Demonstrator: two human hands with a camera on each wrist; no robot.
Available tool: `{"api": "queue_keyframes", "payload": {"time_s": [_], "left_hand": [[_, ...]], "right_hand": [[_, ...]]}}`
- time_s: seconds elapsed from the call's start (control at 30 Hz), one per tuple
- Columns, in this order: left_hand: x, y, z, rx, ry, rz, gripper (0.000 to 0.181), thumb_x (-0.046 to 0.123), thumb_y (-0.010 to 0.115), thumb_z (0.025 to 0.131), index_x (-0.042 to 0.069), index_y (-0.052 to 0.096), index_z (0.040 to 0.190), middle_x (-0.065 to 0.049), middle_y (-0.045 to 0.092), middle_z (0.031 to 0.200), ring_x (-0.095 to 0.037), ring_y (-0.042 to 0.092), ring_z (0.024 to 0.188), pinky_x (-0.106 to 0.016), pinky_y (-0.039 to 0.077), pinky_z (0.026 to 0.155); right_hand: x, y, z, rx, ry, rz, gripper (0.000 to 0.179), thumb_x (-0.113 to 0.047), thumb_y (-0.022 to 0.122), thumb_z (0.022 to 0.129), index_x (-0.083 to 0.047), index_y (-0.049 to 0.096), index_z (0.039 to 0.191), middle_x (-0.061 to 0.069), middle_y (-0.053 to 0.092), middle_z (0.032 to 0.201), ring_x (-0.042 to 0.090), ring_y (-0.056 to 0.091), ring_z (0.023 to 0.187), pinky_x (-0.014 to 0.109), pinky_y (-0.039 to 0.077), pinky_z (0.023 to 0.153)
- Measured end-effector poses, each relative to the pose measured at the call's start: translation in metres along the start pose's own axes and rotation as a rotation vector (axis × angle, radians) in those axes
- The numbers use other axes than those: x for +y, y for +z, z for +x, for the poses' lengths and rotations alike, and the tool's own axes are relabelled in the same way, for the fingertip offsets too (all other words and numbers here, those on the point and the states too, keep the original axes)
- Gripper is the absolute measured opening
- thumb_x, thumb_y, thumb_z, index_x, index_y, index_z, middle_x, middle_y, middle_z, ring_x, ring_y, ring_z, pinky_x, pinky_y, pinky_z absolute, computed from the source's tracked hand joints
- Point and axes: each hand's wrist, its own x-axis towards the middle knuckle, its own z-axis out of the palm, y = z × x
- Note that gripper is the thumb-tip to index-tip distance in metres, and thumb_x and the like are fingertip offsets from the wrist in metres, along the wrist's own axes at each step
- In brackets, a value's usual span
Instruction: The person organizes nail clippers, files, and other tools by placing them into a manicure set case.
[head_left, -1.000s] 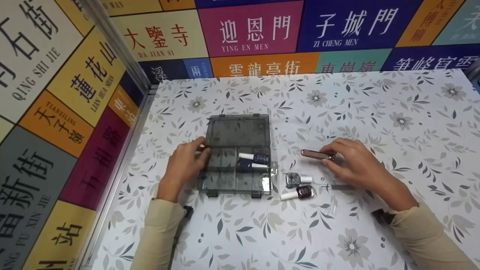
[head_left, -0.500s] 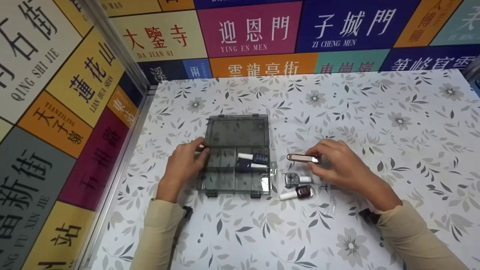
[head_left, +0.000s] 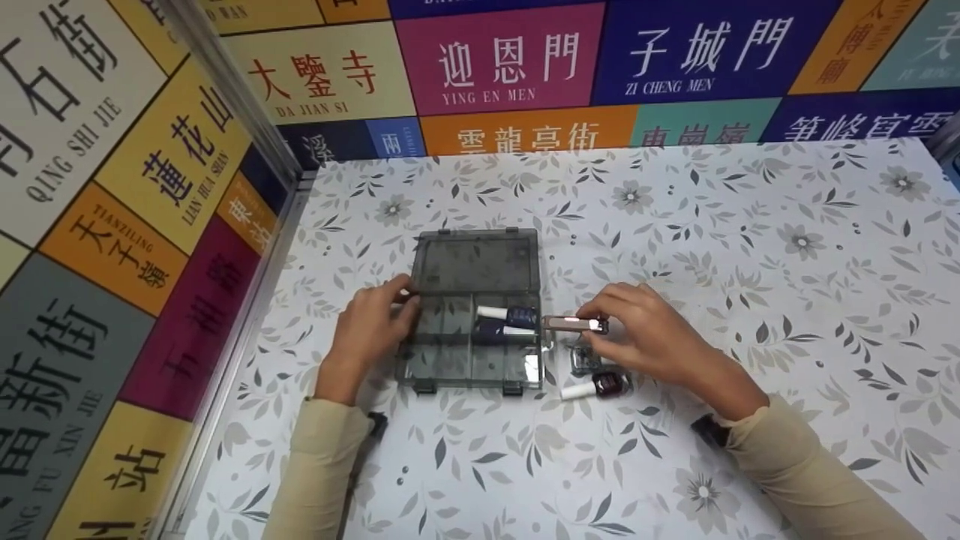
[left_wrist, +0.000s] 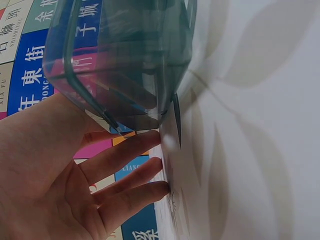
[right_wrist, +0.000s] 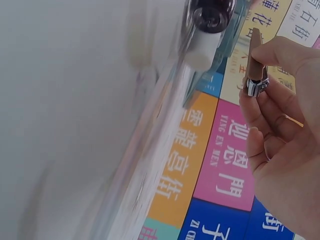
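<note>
The person's right hand (head_left: 637, 334) pinched a pair of nail clippers (head_left: 571, 324) by its right end, between the thumb and the fingers. The clippers lay to the left of that hand, long axis running roughly level with the far edge of the bench (head_left: 712, 195), and the free end pointed at the right wall of a smoky clear organizer box (head_left: 476, 262). In the head view that tip met the wall's outline just beside two navy nail polish bottles (head_left: 520, 316) in the far right compartment; whether it touched the plastic could not be told. The box, lid laid back toward the bench's far edge, stood nearer the left edge than the right. The right hand was plainly the nearer one to the clippers; the left hand (head_left: 367, 330) rested at the box's left side, fingers relaxed, some fingertips touching the bench in the left wrist view. The clippers looked slim and flat, with a brownish-pink body, a bright glint along the top and shiny chrome at the held end. Just below them, toward the bench's near side, lay a grey speckled polish bottle (head_left: 583, 360), partly covered, and a dark red polish bottle (head_left: 610, 385) with a white cap.
</note>
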Motion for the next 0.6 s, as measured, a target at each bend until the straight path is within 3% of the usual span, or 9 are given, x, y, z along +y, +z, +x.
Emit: {"api": "queue_keyframes", "payload": {"time_s": [0.33, 0.6], "left_hand": [[0.000, 0.001, 0.000, 0.013, 0.020, 0.018, 0.012, 0.029, 0.065, 0.109, 0.023, 0.072, 0.116, -0.009, 0.082, 0.120, -0.032, 0.080, 0.111, -0.057, 0.063, 0.086], [0.001, 0.001, 0.001, 0.006, 0.007, 0.030, 0.012, 0.030, 0.064, 0.110, 0.024, 0.072, 0.117, -0.008, 0.082, 0.121, -0.032, 0.080, 0.110, -0.055, 0.063, 0.086]], "right_hand": [[-0.009, 0.004, 0.009, -0.040, 0.050, 0.031, 0.025, -0.021, 0.083, 0.094, -0.016, 0.077, 0.117, -0.001, 0.078, 0.113, 0.022, 0.071, 0.110, 0.050, 0.056, 0.103], [-0.018, 0.011, 0.023, -0.037, 0.011, 0.036, 0.025, -0.022, 0.085, 0.093, -0.013, 0.078, 0.115, 0.001, 0.078, 0.111, 0.021, 0.072, 0.108, 0.046, 0.057, 0.103]]}}
